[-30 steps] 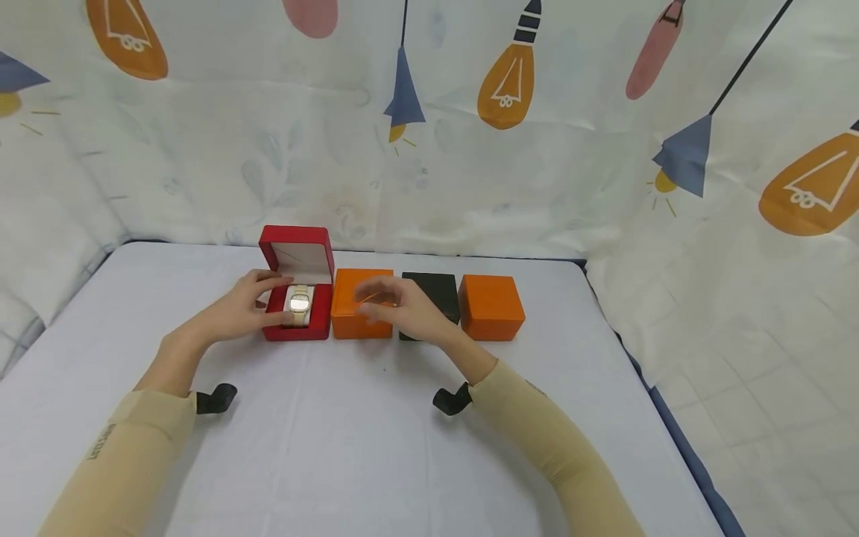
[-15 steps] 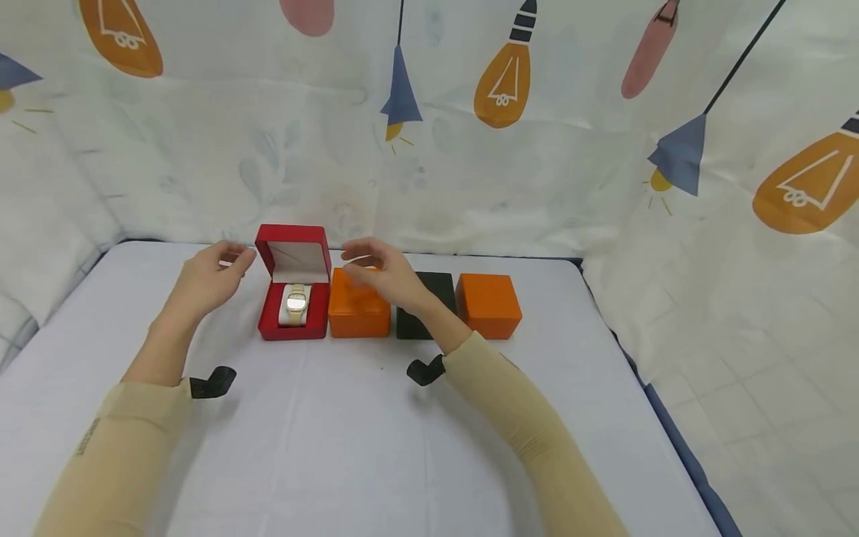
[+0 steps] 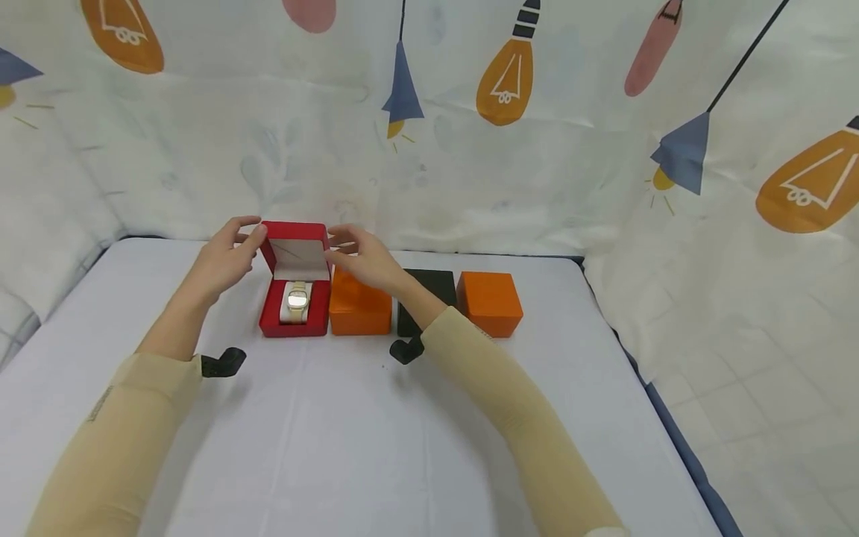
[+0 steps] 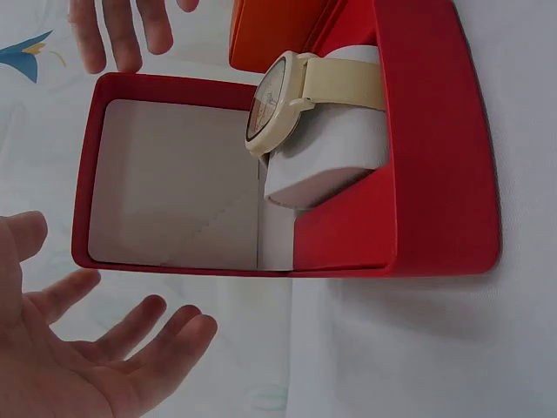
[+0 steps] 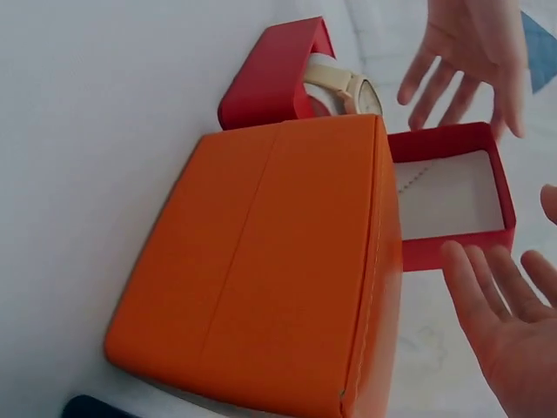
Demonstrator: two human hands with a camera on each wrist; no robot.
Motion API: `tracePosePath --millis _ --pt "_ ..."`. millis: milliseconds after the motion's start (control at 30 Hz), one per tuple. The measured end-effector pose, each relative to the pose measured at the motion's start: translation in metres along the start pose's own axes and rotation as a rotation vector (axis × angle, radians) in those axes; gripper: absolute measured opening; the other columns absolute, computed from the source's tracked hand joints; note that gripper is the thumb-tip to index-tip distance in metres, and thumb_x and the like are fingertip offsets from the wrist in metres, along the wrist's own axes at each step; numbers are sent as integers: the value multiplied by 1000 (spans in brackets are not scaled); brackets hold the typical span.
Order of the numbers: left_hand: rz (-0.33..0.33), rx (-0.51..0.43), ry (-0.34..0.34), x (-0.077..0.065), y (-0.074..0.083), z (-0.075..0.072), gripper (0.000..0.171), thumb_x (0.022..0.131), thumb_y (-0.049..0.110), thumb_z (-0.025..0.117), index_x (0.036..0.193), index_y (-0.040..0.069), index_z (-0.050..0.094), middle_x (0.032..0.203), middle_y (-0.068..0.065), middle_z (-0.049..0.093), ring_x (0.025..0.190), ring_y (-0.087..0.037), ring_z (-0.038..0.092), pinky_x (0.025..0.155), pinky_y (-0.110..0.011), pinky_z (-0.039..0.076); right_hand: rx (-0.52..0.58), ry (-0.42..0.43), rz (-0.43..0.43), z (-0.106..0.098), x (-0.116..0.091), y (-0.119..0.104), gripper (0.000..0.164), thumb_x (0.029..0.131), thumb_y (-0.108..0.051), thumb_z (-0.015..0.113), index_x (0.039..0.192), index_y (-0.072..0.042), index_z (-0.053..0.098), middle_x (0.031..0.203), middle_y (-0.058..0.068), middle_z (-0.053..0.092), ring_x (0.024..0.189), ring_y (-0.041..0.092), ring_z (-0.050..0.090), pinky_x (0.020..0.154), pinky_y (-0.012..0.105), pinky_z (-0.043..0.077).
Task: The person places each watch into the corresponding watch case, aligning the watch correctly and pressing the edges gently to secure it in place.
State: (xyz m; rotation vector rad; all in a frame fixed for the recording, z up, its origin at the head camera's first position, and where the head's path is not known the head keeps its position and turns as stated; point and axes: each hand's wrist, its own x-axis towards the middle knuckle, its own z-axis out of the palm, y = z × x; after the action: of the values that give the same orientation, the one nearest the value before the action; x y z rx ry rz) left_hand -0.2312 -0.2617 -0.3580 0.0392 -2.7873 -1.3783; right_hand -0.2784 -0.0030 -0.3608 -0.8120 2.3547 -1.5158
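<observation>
A red watch box (image 3: 271, 317) stands on the table with its lid (image 3: 293, 232) raised, showing a pale lining. Inside, a cream-banded watch (image 3: 297, 300) is wrapped round a white cushion (image 4: 331, 157). My left hand (image 3: 230, 257) is at the lid's left side, fingers loosely bent, thumb by the top corner. On the opposite side, my right hand (image 3: 365, 259) has its fingertips beside the lid, above the neighbouring orange box (image 3: 360, 313). Both wrist views show relaxed fingers round the lid's sides, gripping nothing. Whether any fingertip touches the lid, I cannot tell.
To the right of the red box stand the orange box, a dark green box (image 3: 431, 282) partly behind my right forearm, and another orange box (image 3: 491, 304). The white-covered table (image 3: 349, 440) ends at a patterned curtain (image 3: 429, 186) behind them.
My left hand has left the watch, swung out left and come up to the lid's left side. My right hand has risen from over the orange box to the lid's right side.
</observation>
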Motion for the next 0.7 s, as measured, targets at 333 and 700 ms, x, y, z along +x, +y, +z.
tracePosePath --millis 333,700 --pt "20 -65 -20 18 0 5 77 106 59 32 163 7 22 154 -34 35 133 -54 42 104 -66 43 -135 48 62 4 22 2 56 104 -34 62 154 -17 44 152 -1 49 125 13 55 94 24 53" --pt "14 -90 -70 23 -1 7 76 107 55 38 161 5 24 150 -34 36 128 -53 46 106 -64 42 -105 63 101 8 34 7 55 104 -36 61 154 -21 46 151 -3 51 129 15 55 96 28 54"
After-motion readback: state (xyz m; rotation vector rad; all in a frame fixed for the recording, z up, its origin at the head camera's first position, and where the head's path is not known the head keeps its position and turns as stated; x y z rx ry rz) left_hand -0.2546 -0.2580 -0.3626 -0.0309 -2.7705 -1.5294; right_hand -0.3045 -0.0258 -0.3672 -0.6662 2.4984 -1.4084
